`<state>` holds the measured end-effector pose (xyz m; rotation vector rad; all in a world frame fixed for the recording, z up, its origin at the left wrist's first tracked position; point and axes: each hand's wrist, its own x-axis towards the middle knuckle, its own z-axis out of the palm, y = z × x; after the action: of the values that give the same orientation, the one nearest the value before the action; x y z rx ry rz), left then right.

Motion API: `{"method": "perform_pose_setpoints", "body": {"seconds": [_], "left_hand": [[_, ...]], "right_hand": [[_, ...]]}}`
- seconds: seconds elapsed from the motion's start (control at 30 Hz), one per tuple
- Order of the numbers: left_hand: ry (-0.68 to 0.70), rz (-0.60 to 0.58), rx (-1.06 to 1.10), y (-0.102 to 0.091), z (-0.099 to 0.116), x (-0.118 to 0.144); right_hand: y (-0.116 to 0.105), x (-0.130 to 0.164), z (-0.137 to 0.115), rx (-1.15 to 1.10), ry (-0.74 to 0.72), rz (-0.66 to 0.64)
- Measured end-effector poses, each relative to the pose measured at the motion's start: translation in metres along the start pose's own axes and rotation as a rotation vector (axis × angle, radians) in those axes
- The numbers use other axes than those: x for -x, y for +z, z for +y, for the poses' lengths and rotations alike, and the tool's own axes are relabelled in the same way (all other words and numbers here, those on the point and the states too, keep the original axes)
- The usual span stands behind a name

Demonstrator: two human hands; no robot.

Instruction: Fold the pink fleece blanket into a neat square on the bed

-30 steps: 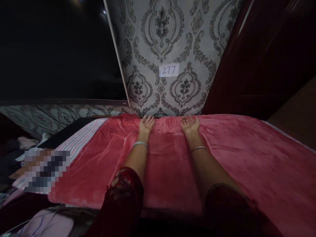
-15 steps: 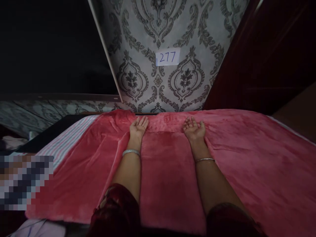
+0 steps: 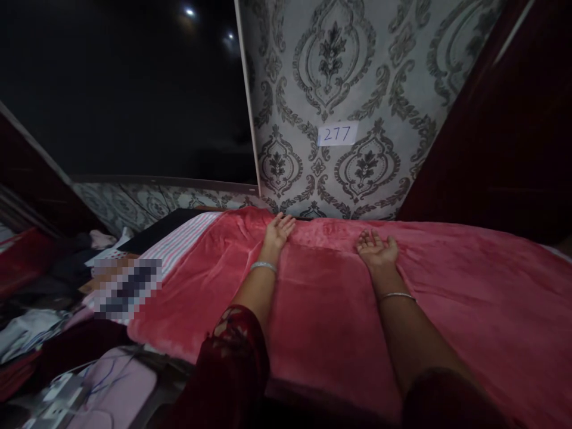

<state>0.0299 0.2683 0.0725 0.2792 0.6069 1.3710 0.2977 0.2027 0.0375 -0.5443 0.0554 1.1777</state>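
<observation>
Damask wallpaper (image 3: 330, 77) in grey and white backs the scene, and a bed fills the lower half, covered by a red plush blanket (image 3: 447, 298). That blanket is what both hands rest on: it lies spread across the mattress, its far edge meeting the foot of the wallpapered wall.

Near that far edge, the left hand (image 3: 277, 229) lies with palm turned up and fingers loosely spread, holding nothing. Just to the right of it along the same edge, with a smooth band of blanket between them, the right hand (image 3: 376, 249) also lies palm up, fingers spread and slightly curled, gripping nothing. Each wrist carries a thin silver bangle (image 3: 263, 266).

Compared with a second ago, the hands sit a little further apart and the right one has drawn slightly back from the blanket's far edge; the view has also swung, so the wall now sits more to the right. I judge this as a smoothing pass spreading outward, with the middle stretch of blanket already lying flat.

Left of the blanket, a striped sheet (image 3: 179, 238) shows uncovered. Further left of the blanket, beyond the bed's side, lies a heap of clothes (image 3: 27, 333). On the wall above the blanket's far edge is a paper label (image 3: 337, 134) reading 277.
</observation>
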Motion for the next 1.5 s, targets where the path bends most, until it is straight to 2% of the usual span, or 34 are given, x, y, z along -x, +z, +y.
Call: {"method": "perform_pose_setpoints", "body": {"seconds": [0.13, 0.23, 0.3, 0.43, 0.6, 0.87, 1.13, 1.33, 1.4, 1.5], "left_hand": [[0.053, 0.035, 0.036, -0.012, 0.017, -0.001], [0.036, 0.104, 0.089, -0.022, 0.017, -0.006], [0.018, 0.101, 0.116, -0.026, 0.017, -0.009], [-0.002, 0.098, 0.148, -0.028, 0.019, -0.012], [0.003, 0.099, 0.118, -0.028, 0.020, -0.013], [0.011, 0.084, 0.076, -0.032, 0.019, -0.017], [0.026, 0.104, 0.099, -0.027, 0.021, -0.008], [0.043, 0.157, 0.025, -0.008, 0.023, 0.001], [0.049, 0.151, 0.001, -0.001, 0.024, 0.003], [0.062, 0.070, -0.032, 0.001, 0.025, 0.003]], "right_hand": [[0.008, 0.001, -0.008, 0.035, -0.004, 0.012], [0.003, -0.004, -0.010, 0.045, 0.001, -0.016], [-0.003, -0.008, -0.009, 0.030, -0.007, -0.036], [-0.010, -0.013, -0.008, 0.019, -0.032, -0.108], [-0.005, -0.011, -0.008, 0.010, -0.014, -0.022], [-0.006, -0.014, -0.005, -0.006, -0.016, -0.032], [0.001, -0.005, -0.004, 0.038, -0.041, -0.040], [0.014, 0.010, -0.021, 0.044, -0.045, -0.084], [0.011, 0.013, -0.029, 0.007, -0.070, -0.085], [-0.002, 0.014, -0.038, -0.089, -0.098, -0.038]]}}
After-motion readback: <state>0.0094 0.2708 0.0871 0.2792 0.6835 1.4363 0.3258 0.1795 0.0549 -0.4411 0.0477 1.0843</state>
